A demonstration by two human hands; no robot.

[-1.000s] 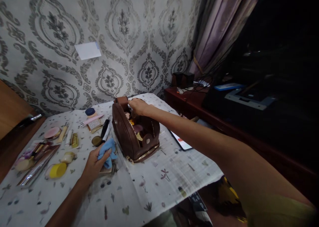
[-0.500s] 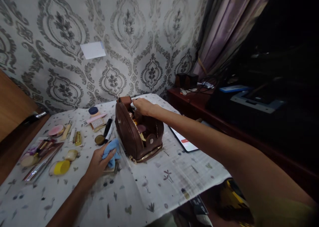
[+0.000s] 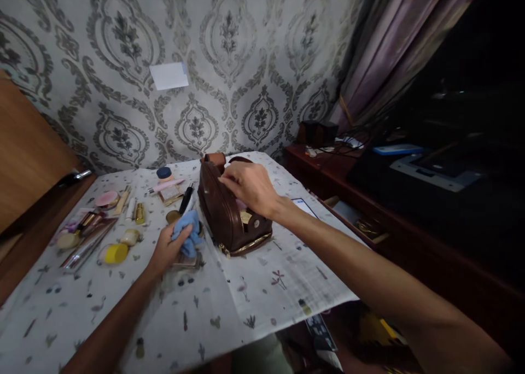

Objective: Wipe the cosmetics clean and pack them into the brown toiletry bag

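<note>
Left hand (image 3: 165, 247): I pinch a blue cloth (image 3: 188, 233) beside the brown bag (image 3: 219, 212).
Right hand (image 3: 253, 187): curled over the bag; whether pinching, I cannot tell.

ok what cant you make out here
Head view: inside the brown bag, mostly hidden by the right hand.
Head view: what, if anything, the right hand grips; its back faces us.
Head view: part of the lit device, behind the right forearm.
Head view: the full shape of the flat item, under the blue cloth and left hand.
Head view: any label on the gold bottle; too small.
</note>
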